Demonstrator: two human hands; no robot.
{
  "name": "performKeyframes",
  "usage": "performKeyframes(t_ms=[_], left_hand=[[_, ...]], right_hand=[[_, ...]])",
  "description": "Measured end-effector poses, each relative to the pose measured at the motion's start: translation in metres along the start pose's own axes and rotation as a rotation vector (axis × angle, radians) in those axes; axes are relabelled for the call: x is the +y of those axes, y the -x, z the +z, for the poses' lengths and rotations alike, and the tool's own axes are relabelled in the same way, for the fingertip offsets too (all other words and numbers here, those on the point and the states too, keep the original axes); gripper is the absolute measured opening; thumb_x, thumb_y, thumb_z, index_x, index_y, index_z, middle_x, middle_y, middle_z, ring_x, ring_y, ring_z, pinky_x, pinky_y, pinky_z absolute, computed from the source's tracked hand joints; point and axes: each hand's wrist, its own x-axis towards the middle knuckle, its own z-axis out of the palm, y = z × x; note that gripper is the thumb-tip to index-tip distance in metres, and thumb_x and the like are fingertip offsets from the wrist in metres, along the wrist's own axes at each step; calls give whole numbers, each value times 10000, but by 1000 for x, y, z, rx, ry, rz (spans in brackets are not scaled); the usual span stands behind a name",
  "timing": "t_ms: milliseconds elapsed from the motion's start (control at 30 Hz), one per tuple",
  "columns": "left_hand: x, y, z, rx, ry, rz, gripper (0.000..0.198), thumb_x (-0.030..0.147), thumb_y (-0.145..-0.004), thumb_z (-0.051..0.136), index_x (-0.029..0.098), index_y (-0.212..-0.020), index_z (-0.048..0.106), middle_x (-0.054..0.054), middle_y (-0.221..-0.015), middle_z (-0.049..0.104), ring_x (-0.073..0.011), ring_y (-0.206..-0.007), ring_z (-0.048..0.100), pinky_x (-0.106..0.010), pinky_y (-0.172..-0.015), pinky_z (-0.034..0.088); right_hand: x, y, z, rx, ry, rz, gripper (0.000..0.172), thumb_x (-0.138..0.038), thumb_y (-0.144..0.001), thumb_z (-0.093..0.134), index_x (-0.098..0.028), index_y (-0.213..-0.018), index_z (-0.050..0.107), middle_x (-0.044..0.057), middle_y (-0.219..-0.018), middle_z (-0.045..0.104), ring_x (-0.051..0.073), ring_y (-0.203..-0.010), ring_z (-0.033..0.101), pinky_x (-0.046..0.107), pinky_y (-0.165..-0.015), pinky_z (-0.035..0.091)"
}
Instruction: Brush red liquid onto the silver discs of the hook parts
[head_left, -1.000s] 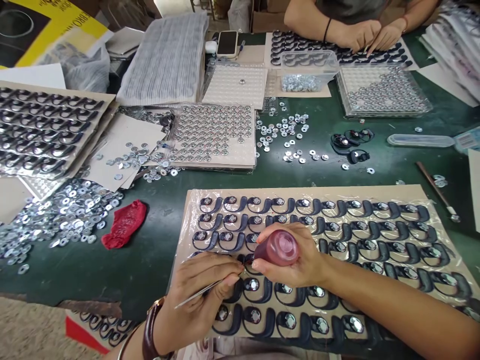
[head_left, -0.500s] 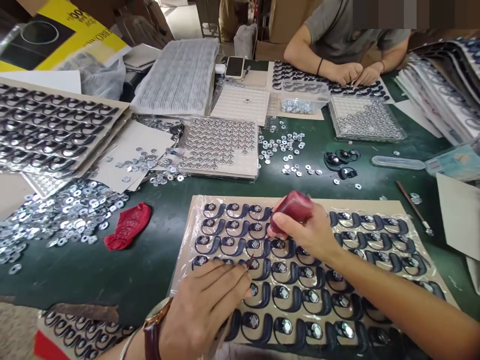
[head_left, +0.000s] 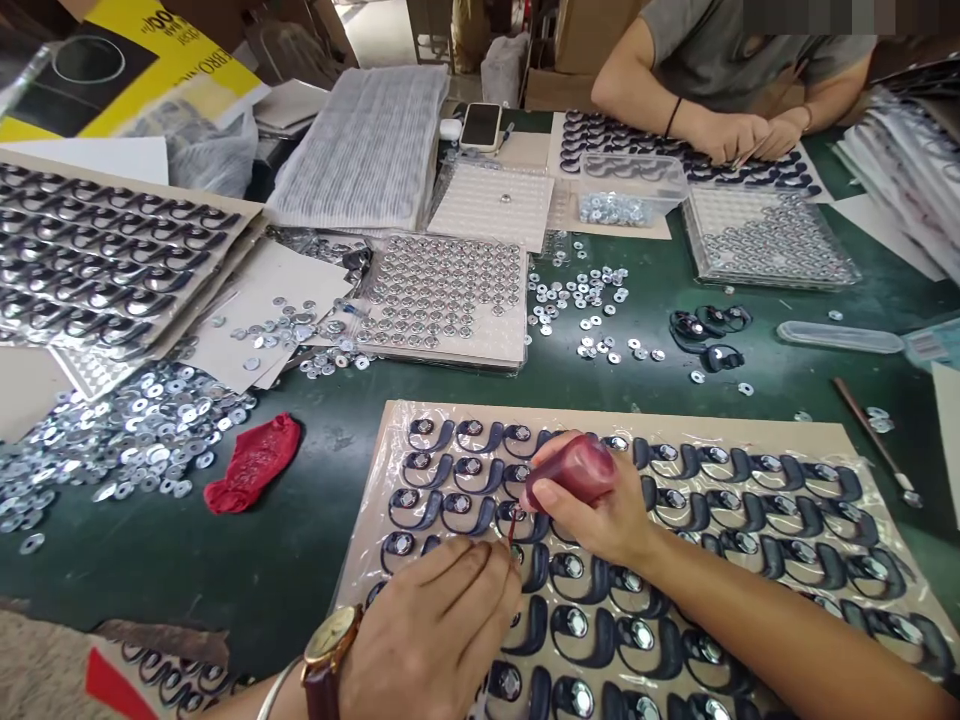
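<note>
My right hand [head_left: 600, 510] is wrapped round a dark red squeeze bottle [head_left: 576, 472], tilted with its narrow end down to the left. My left hand [head_left: 442, 610], with a watch [head_left: 330, 640] on the wrist, has its fingers closed together; a thin reddish pointed tool [head_left: 512, 530] sticks out at the fingertips, close to the bottle's tip. Both hands are over a cardboard sheet [head_left: 757, 420] under clear film, bearing rows of black hook-shaped pieces [head_left: 577, 635], each with a shiny round silver centre. The left hand and right forearm hide some of them.
Loose silver washers [head_left: 142, 430] lie in a heap at left, by a red cloth piece [head_left: 253, 462]. Behind stand a card of silver studs [head_left: 450, 290], a wrapped stack [head_left: 360, 150], a phone [head_left: 480, 126] and a clear box [head_left: 630, 190]. A co-worker's hands [head_left: 742, 138] work across the table.
My right hand has brought the bottle lower, its tip now close to the thin tool at my left fingertips. The view has shifted slightly, so the sheet sits lower.
</note>
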Motion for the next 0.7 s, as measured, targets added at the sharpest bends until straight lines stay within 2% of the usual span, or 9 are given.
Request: performKeyframes(t_ms=[100,300,533,700], left_hand=[[4,-2,0,-2,-42,23,368,35,-884,293,27,-974,650,-154,-954,691,-246,-903,661,-381,-750,572],[7,-1,3,11,-34,-18,346,50,-891,314,43,-963,653,-141,-949,693,-251,-886,670,-390,-748,574],[7,0,3,34,-51,-45,354,60,-904,308,61,-971,655,-116,-968,697,-219,-902,668,-348,-767,570],[6,0,1,24,-50,-32,331,92,-910,335,57,-979,657,-120,-978,696,-231,-905,669,-357,-767,569]], right_hand=[[-3,-2,1,-12,53,-52,168,-294,-776,642,-172,-876,585,19,-624,680,163,-531,653,254,-510,540],[-6,-5,1,1,151,-193,184,-320,-757,651,-166,-843,596,8,-590,658,144,-479,619,248,-474,518],[-3,-3,1,44,208,-89,160,-312,-782,632,-175,-859,601,3,-598,669,157,-515,639,267,-524,535],[-2,-2,0,64,229,-94,156,-323,-783,629,-181,-839,601,2,-590,668,154,-500,628,269,-519,523]])
